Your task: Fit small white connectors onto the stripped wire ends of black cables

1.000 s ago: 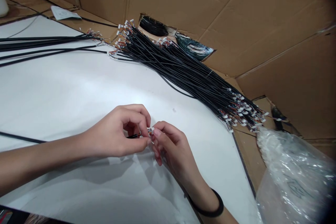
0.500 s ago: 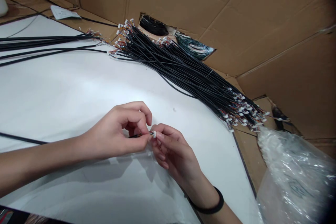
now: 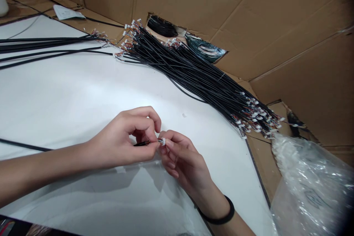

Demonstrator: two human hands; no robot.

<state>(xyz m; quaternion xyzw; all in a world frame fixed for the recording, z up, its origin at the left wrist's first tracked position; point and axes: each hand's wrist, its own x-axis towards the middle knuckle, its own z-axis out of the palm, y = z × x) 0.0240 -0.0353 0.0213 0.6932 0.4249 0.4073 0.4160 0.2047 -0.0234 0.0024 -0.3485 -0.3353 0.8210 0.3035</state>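
Between thumb and forefinger, my left hand (image 3: 135,134) pinches the thin coloured wires at the end of a black cable (image 3: 142,143). My right hand (image 3: 182,156) holds the small white connector (image 3: 163,141) on those wires, its thumb and fingertips pressed on the plug. The two hands almost touch over the white table (image 3: 83,103). Part of the cable is hidden behind my left palm and forearm; a black length of cable (image 3: 24,145) shows at the left edge.
A large bundle of black cables (image 3: 188,70) with white plugs lies across the back. More cables (image 3: 49,45) lie at far left. A clear plastic bag (image 3: 312,188) sits at right. Cardboard walls (image 3: 249,14) with cut openings stand behind. A paper slip (image 3: 68,13) lies back left.
Very little differs. Both hands keep their pinch on the cable end, and the white connector has shifted very slightly to the right.
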